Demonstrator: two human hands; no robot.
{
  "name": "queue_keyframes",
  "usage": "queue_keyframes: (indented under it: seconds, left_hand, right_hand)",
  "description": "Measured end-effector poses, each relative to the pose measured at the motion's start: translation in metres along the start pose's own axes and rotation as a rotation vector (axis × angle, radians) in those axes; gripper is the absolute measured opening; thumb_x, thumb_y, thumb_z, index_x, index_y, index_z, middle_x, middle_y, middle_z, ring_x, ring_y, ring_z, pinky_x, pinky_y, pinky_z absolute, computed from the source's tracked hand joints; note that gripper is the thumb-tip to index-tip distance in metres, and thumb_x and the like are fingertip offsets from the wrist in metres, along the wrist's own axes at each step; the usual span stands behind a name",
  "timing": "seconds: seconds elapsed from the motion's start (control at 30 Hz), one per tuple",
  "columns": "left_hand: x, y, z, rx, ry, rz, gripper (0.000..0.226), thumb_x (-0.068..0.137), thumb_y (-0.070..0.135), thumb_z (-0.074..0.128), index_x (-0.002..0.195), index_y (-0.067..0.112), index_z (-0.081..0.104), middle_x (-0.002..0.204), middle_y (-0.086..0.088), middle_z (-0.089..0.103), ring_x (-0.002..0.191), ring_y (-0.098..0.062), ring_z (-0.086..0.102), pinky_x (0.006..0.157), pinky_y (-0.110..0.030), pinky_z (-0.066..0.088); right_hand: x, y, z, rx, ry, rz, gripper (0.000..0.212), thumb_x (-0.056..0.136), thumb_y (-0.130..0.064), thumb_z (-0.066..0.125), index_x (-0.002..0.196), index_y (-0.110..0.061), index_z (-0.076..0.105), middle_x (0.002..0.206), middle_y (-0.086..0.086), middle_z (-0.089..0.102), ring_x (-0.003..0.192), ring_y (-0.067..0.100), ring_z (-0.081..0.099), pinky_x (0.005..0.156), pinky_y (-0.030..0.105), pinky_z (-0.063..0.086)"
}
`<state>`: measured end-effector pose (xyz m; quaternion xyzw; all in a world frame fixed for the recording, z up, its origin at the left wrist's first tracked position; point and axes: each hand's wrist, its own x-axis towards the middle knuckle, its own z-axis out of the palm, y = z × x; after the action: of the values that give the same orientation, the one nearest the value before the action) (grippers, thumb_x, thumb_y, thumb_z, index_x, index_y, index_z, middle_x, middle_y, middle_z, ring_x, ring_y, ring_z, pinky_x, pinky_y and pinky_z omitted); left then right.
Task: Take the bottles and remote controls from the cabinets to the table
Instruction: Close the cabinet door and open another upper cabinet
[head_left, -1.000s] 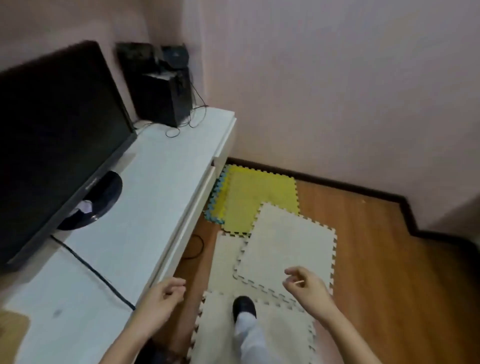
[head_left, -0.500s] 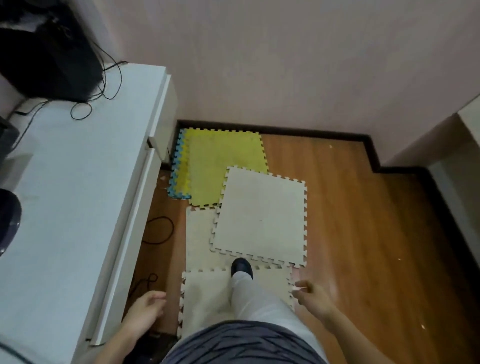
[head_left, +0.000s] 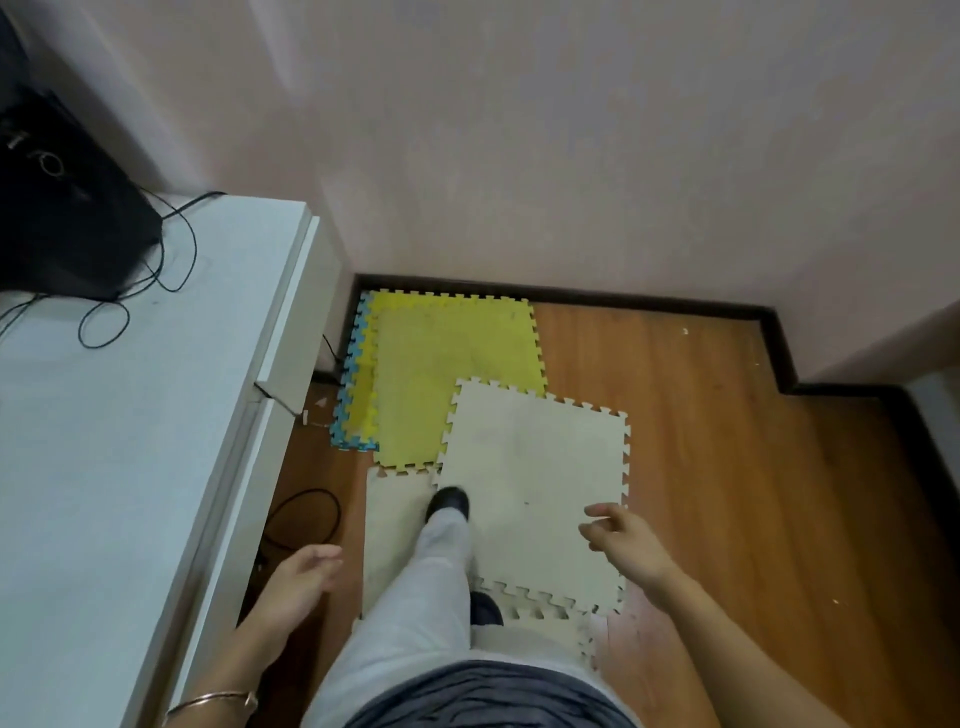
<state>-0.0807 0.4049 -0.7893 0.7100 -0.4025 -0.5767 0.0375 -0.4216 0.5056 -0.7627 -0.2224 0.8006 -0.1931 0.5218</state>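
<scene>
I see my left hand (head_left: 298, 577) beside the white cabinet (head_left: 130, 415), right hand (head_left: 623, 545) farther off, fingers loose, holding nothing.

The white cabinet (head_left: 130, 441) has a smooth, matt top, like painted board. The floor (head_left: 727, 467) is wood-grain plank with a soft sheen. The yellow mat (head_left: 447, 364) and cream mat (head_left: 535, 467) are matt, scuffed foam. The shoe (head_left: 449, 501) is glossy black, the bracelet (head_left: 208, 701) thin shiny metal, and the trousers (head_left: 415, 613) pale cloth.
</scene>
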Motion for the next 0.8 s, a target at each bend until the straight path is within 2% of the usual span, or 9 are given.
queue_keyframes:
  seconds: [0.1,0.3,0.4,0.47,0.53,0.63,0.7,0.8]
  left_hand:
    - [0.035,0.018,0.001,-0.007,0.047,-0.073,0.025,0.093,0.017,0.05,0.116,0.013,0.059,0.124,-0.011,0.057,0.118,-0.029,0.053,0.1,-0.04,0.038]
    - [0.126,0.077,0.002,-0.001,0.028,-0.153,0.027,0.093,0.01,0.047,0.115,0.002,0.06,0.126,-0.014,0.057,0.117,-0.034,0.054,0.102,-0.04,0.036]
    - [0.157,0.12,-0.001,-0.001,-0.003,-0.164,0.017,0.091,0.008,0.049,0.101,0.004,0.063,0.11,-0.019,0.062,0.093,-0.031,0.058,0.082,-0.035,0.042]
    - [0.174,0.151,0.0,-0.033,-0.039,-0.113,0.013,0.09,0.006,0.052,0.091,0.001,0.064,0.099,-0.021,0.063,0.082,-0.027,0.056,0.078,-0.034,0.044]
    - [0.187,0.183,-0.002,-0.016,-0.078,-0.054,0.014,0.092,0.008,0.05,0.094,0.002,0.063,0.097,-0.016,0.062,0.084,-0.024,0.058,0.073,-0.03,0.046]
    - [0.202,0.224,-0.009,-0.01,-0.065,0.015,0.019,0.093,0.014,0.049,0.107,0.008,0.06,0.093,-0.005,0.062,0.081,-0.017,0.06,0.059,-0.022,0.04]
    - [0.212,0.242,-0.015,-0.026,-0.051,0.04,0.019,0.093,0.016,0.049,0.108,0.012,0.059,0.094,-0.004,0.062,0.084,-0.017,0.06,0.065,-0.024,0.041]
    - [0.222,0.255,-0.024,-0.046,0.015,0.001,0.017,0.092,0.016,0.05,0.104,0.014,0.061,0.108,-0.007,0.06,0.102,-0.025,0.059,0.081,-0.033,0.043]
  right_hand:
    - [0.028,-0.017,-0.004,0.038,-0.004,0.021,0.02,0.09,-0.02,0.054,0.11,-0.018,0.053,0.094,0.005,0.061,0.092,0.021,0.059,0.072,0.027,0.042]
    - [0.099,-0.051,-0.017,0.009,0.011,0.183,0.015,0.09,-0.018,0.055,0.104,-0.014,0.053,0.092,0.005,0.058,0.072,0.015,0.056,0.059,0.02,0.039]
    - [0.132,-0.077,-0.03,0.006,0.05,0.246,0.014,0.088,-0.013,0.056,0.1,-0.007,0.052,0.075,0.004,0.052,0.057,0.014,0.047,0.049,0.021,0.033]
    - [0.151,-0.101,-0.041,0.033,0.085,0.241,0.013,0.088,-0.012,0.055,0.1,-0.007,0.053,0.081,0.006,0.055,0.061,0.016,0.05,0.051,0.022,0.035]
    - [0.166,-0.125,-0.05,0.073,0.107,0.212,0.015,0.089,-0.014,0.054,0.103,-0.01,0.054,0.094,0.008,0.057,0.07,0.017,0.054,0.055,0.023,0.038]
    - [0.184,-0.156,-0.059,0.092,0.116,0.183,0.015,0.09,-0.015,0.053,0.105,-0.012,0.054,0.09,0.004,0.058,0.073,0.016,0.056,0.058,0.022,0.04]
    - [0.199,-0.174,-0.064,0.072,0.107,0.177,0.018,0.088,-0.016,0.054,0.106,-0.012,0.056,0.091,0.004,0.058,0.073,0.014,0.057,0.059,0.023,0.04]
    - [0.223,-0.202,-0.072,0.041,0.062,0.184,0.022,0.088,-0.015,0.054,0.11,-0.009,0.056,0.091,0.005,0.058,0.069,0.014,0.054,0.056,0.022,0.037]
